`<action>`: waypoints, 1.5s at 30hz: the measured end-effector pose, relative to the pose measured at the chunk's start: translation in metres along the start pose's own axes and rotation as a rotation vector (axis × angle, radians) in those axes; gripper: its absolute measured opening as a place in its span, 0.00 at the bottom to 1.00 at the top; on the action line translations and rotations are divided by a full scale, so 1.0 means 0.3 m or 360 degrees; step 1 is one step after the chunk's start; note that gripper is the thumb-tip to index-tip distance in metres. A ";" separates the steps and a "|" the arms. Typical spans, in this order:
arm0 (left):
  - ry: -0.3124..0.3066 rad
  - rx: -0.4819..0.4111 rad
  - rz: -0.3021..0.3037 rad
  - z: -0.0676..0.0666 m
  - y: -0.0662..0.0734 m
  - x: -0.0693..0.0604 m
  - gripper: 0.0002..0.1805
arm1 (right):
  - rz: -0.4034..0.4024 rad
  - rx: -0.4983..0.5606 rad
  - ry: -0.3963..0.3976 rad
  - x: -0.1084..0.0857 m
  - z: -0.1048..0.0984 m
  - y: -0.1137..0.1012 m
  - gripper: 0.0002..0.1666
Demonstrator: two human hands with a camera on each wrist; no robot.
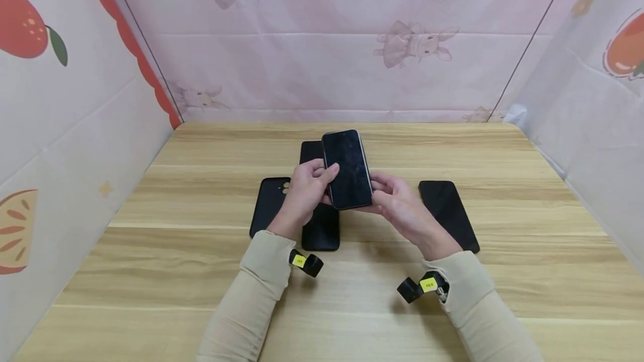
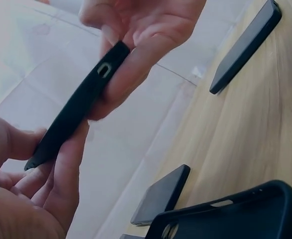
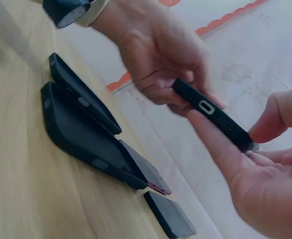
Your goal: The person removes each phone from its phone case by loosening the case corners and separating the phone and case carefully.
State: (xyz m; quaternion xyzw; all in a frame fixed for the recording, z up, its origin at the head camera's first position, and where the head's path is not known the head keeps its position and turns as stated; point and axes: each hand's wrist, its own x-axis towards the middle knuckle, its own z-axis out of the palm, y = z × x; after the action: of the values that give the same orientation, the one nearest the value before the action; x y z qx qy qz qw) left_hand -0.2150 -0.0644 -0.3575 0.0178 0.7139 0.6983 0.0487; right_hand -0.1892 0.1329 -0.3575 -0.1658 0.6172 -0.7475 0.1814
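Note:
A black phone [image 1: 348,169] in a dark case is held up above the table, screen facing the head camera. The left hand [image 1: 304,189] grips its left edge, thumb on the screen side. At the lower right corner the right hand [image 1: 402,208] pinches it, its fingers partly behind. Both wrist views show the case's bottom edge with a port opening, the phone [image 2: 78,107] lying between the left hand [image 2: 31,184] and the right hand [image 2: 141,45]. In the right wrist view the phone [image 3: 213,114] has the right hand [image 3: 270,174] at its near end and the left hand [image 3: 161,55] at the other.
On the wooden table [image 1: 201,278], an empty black case [image 1: 266,205] with camera cutouts lies left. Beside it, partly under the hands, are dark phone-shaped items [image 1: 321,233]. Another black phone-shaped item [image 1: 449,214] lies right. Patterned cloth [image 1: 322,71] hangs behind.

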 end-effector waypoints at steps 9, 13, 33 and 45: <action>0.0136 -0.0045 0.0007 0.009 0.002 -0.004 0.14 | -0.0144 0.0117 0.0109 0.006 0.019 0.025 0.35; 0.0100 -0.0117 -0.0023 0.010 0.002 -0.003 0.15 | -0.0150 0.0149 0.0148 0.006 0.025 0.028 0.33; -0.0119 -0.0306 -0.0098 -0.017 0.019 -0.006 0.13 | -0.0171 0.0242 -0.0085 -0.005 -0.023 0.028 0.33; -0.0264 -0.0258 -0.0124 -0.013 0.010 -0.009 0.14 | -0.0208 -0.0104 -0.0003 -0.001 -0.038 0.023 0.38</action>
State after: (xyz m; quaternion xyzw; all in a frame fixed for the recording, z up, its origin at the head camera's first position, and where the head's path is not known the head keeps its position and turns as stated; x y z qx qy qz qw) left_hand -0.2127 -0.0685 -0.3544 0.0438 0.6488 0.7474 0.1361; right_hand -0.1938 0.1416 -0.3664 -0.2123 0.6289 -0.7370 0.1271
